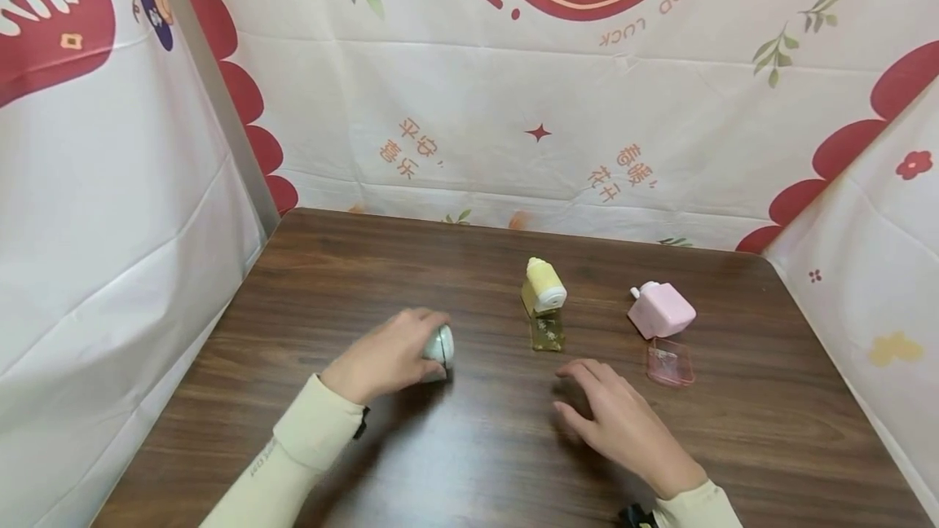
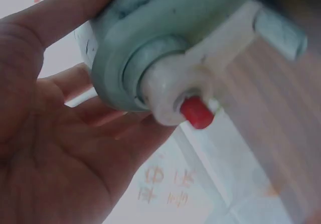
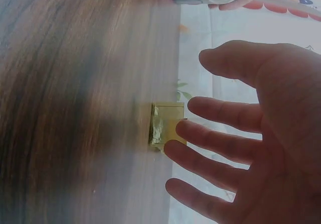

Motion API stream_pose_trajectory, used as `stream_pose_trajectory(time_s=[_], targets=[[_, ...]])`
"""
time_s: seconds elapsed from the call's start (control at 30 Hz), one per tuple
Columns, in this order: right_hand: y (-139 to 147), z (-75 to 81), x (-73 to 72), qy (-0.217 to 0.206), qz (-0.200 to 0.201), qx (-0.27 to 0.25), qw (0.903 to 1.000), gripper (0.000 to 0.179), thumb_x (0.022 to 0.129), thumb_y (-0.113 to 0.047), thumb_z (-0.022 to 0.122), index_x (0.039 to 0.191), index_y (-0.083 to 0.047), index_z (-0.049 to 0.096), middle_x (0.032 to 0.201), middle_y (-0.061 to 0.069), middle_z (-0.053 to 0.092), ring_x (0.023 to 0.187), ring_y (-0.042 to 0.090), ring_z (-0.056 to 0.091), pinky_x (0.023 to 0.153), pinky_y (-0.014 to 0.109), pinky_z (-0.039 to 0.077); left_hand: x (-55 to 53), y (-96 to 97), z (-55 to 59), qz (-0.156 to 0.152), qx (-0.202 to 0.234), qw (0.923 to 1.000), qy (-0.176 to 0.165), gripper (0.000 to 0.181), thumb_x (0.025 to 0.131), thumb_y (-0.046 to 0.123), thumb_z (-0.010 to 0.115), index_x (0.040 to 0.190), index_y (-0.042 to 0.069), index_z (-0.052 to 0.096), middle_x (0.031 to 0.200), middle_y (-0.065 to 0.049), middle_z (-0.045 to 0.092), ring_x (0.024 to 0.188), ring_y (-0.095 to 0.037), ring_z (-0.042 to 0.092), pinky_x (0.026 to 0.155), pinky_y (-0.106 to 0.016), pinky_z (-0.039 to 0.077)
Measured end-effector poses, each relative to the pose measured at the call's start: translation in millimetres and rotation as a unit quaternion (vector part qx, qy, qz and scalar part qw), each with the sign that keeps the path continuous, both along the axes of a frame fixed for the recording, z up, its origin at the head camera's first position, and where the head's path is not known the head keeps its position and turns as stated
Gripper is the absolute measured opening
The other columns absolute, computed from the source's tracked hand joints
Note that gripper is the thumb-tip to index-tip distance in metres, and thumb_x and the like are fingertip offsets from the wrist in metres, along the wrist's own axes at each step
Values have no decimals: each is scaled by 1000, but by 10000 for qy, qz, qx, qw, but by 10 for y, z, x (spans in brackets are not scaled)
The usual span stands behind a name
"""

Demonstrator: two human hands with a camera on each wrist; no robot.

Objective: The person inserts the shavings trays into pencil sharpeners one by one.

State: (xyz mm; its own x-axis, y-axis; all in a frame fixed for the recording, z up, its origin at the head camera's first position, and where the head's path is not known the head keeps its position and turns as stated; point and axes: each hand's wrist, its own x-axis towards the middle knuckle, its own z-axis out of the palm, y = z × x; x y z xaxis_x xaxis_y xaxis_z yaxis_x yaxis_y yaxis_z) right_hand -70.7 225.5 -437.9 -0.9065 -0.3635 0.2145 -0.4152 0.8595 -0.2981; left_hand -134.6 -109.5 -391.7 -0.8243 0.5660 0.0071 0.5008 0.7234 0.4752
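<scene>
My left hand (image 1: 392, 357) grips a pale green hand-crank pencil sharpener (image 1: 440, 346) over the left middle of the table. In the left wrist view, the fingers and thumb curl round the sharpener's body (image 2: 165, 18); its crank arm (image 2: 228, 38) and red centre piece (image 2: 197, 112) face the camera. My right hand (image 1: 623, 422) hovers over the table with fingers spread and nothing held. Beyond its fingertips stand a yellow sharpener (image 1: 543, 285) and a clear yellow drawer (image 1: 547, 332). That drawer (image 3: 168, 123) shows partly behind the fingers in the right wrist view.
Right of the yellow sharpener stands a pink sharpener (image 1: 662, 310), its crank to the left. A clear pink drawer (image 1: 669, 363) lies in front of it. The brown wooden table (image 1: 455, 259) ends at a printed white cloth (image 1: 469, 129), which also hangs along both sides.
</scene>
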Motion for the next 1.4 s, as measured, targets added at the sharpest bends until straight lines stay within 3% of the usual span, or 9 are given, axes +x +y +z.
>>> stream_pose_trajectory(time_s=[0.13,0.27,0.33,0.47,0.57,0.7,0.83,0.93,1.4], targets=[[19,-5,-7,-38,-16,-51,10000,36,93,-23,84,125,-13,71,124,5,72,116,29,72,94,53,60,-254,-205,149,86,-506,9982,305,55,88,14,90,136,3,65,116,-11,69,97,-21,68,85,-41,60],[27,0,-4,-56,-15,-53,10000,36,93,-23,84,125,-13,71,125,5,72,116,30,72,94,53,60,-551,-418,262,263,-809,9949,542,59,89,12,88,143,3,63,124,-12,69,105,-25,69,92,-48,61],[23,-2,-5,-40,-6,-55,10000,37,93,-23,84,125,-14,71,124,4,72,116,29,72,94,53,60,-702,-505,312,383,-864,9938,588,59,91,8,85,145,3,61,129,-14,68,113,-29,68,97,-51,59],[10,-22,-3,-58,26,-51,10000,38,92,-23,85,126,-12,71,123,3,72,116,26,72,94,51,61,-1001,-630,398,617,-916,9932,357,58,95,0,79,148,4,57,141,-17,64,129,-34,61,107,-55,53],[7,-29,2,-71,30,-36,10000,38,93,-24,85,126,-13,71,123,2,72,116,25,72,94,50,61,-1211,-708,380,684,-985,9927,130,59,96,-5,74,151,3,54,149,-19,60,137,-37,55,112,-56,49],[16,-22,2,12,53,-59,10000,37,92,-23,85,125,-14,71,122,0,71,114,24,73,93,49,60,-1418,-817,256,734,-1150,9905,-198,58,97,-8,69,152,0,52,150,-22,60,134,-38,58,110,-55,50],[28,-19,11,40,75,-61,9999,36,92,-22,86,124,-17,71,121,-1,71,112,24,73,92,49,60,-1510,-910,131,851,-1273,9870,-484,59,99,-9,65,155,-1,50,153,-25,57,134,-39,57,109,-55,50],[31,-26,14,-30,37,-61,10000,36,92,-23,86,124,-16,71,121,0,71,113,24,72,93,50,60,-1540,-927,86,871,-1264,9868,-509,58,99,-8,63,155,-1,50,155,-25,55,138,-41,55,111,-57,48],[48,-43,6,-57,-23,-90,9999,36,92,-21,86,125,-15,72,122,1,71,115,24,72,96,50,60,-1589,-844,92,875,-1225,9881,-329,54,98,-7,65,150,-1,55,149,-26,61,127,-37,60,106,-52,50]])
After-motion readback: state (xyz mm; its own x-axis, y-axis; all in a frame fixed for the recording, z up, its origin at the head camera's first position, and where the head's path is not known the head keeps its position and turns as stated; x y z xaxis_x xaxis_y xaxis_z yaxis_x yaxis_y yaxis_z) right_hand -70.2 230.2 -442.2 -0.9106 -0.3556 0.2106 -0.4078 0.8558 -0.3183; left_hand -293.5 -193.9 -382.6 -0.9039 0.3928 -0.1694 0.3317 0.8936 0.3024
